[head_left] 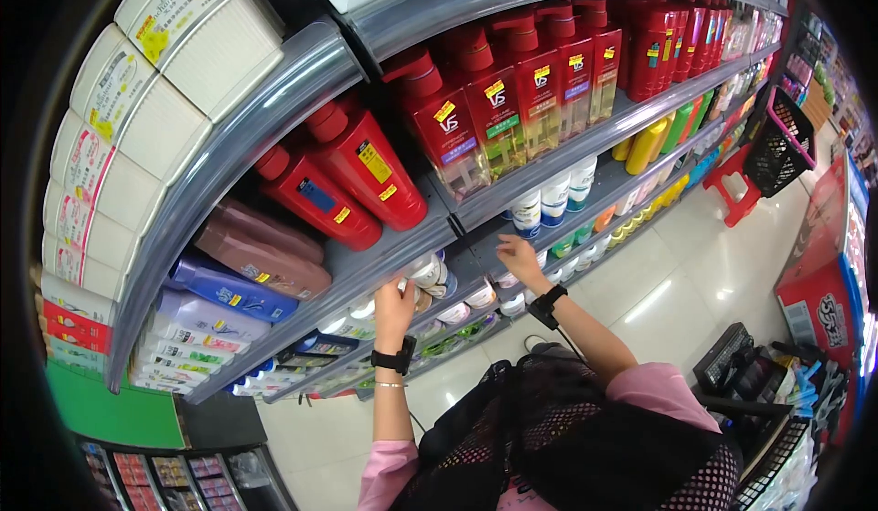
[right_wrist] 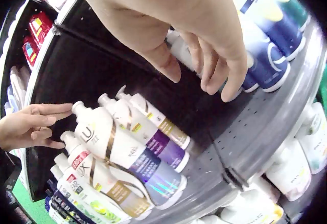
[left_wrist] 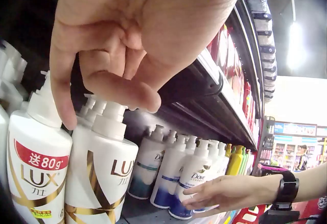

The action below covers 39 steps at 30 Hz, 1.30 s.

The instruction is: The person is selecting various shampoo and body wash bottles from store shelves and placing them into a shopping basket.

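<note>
My left hand [head_left: 395,305] is at the white LUX pump bottles on the middle shelf. In the left wrist view it hangs over two of them, one LUX bottle [left_wrist: 38,157] with a red label band and a second LUX bottle [left_wrist: 104,168] beside it. Seen from the right wrist, the left hand's [right_wrist: 30,127] fingertips touch the pump tops, nothing enclosed between them. My right hand [head_left: 519,257] hovers with relaxed fingers by the white-and-blue Dove bottles [left_wrist: 196,170], overlapping them in the left wrist view.
Red VS pump bottles [head_left: 494,109] fill the shelf above, with its grey front edge [head_left: 585,150] overhanging my hands. More bottles line the lower shelves. A black basket [head_left: 782,141] sits on a red stool [head_left: 734,186] at right.
</note>
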Available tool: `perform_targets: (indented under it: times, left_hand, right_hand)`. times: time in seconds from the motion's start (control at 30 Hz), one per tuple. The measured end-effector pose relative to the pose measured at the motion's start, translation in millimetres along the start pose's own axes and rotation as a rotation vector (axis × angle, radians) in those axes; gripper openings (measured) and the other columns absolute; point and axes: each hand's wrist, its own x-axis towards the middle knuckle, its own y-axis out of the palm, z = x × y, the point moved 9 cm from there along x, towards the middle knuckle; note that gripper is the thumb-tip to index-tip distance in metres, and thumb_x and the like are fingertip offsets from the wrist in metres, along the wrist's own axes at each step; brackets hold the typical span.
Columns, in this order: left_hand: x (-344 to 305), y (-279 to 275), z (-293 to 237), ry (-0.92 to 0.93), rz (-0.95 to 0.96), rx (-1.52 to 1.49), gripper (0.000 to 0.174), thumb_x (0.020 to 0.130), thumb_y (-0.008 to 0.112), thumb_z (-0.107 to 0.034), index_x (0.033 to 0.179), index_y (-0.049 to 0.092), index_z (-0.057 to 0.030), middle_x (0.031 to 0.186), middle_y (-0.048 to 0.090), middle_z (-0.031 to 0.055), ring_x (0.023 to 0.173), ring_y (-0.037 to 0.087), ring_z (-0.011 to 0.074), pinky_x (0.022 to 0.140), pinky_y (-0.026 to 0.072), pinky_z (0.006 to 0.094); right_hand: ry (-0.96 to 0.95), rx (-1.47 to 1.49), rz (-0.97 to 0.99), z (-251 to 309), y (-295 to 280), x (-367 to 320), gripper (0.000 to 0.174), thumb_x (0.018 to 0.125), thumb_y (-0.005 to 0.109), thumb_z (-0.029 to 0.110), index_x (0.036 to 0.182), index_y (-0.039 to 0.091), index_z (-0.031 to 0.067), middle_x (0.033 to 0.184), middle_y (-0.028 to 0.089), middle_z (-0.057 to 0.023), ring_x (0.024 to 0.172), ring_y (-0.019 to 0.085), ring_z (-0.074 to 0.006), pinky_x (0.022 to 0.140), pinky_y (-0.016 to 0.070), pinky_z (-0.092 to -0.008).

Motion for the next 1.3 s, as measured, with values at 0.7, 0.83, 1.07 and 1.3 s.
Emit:
perform_targets:
  times: [0.7,0.83,1.07,1.3]
  left_hand:
    - [-3.6,-11.5,-22.0,0.037,-0.111,-0.025,0.018,0.082,0.06,-0.009,0.09,0.062,0.0067,0.061,0.055,0.0223,0.051,0.054,0.0336,0.053,0.0402,0.043]
    - [-2.5,-12.8,-21.4,0.078,-0.139,-0.035,0.017,0.081,0.061,-0.008,0.093,0.063,0.0048,0.064,0.056,0.0214,0.05,0.053,0.0319,0.053,0.0402,0.042]
    - [0.1,-11.6,-16.4,0.088,-0.136,-0.023,0.018,0.082,0.061,-0.009,0.095,0.063,0.0034,0.065,0.057,0.0208,0.05,0.052,0.0303,0.052,0.0401,0.0409]
    - [-0.9,-12.2,-18.6,0.084,-0.126,-0.013,0.018,0.081,0.062,-0.008,0.096,0.063,0.0019,0.069,0.057,0.021,0.049,0.052,0.0302,0.052,0.0399,0.0405]
  right_hand:
    - [-0.374,-0.397,-0.211,107.4,-83.3,51.4,0.046,0.07,0.074,0.019,0.1,0.057,-0.0104,0.098,0.058,-0.0293,0.095,0.055,-0.0429,0.083,0.045,-0.0432]
    - [-0.382,-0.385,-0.19,110.1,-89.1,60.9,0.039,0.071,0.072,0.017,0.102,0.06,-0.0028,0.099,0.06,-0.0258,0.094,0.056,-0.0411,0.081,0.0469,-0.0428]
    - [-0.457,-0.542,-0.177,110.2,-86.4,78.5,0.027,0.074,0.062,0.011,0.1,0.063,0.0048,0.098,0.062,-0.0208,0.089,0.059,-0.0387,0.076,0.0499,-0.0431]
    - [-0.496,-0.741,-0.05,108.0,-78.0,92.0,0.028,0.074,0.058,0.006,0.101,0.062,0.0045,0.098,0.062,-0.0206,0.092,0.058,-0.038,0.077,0.0497,-0.0421]
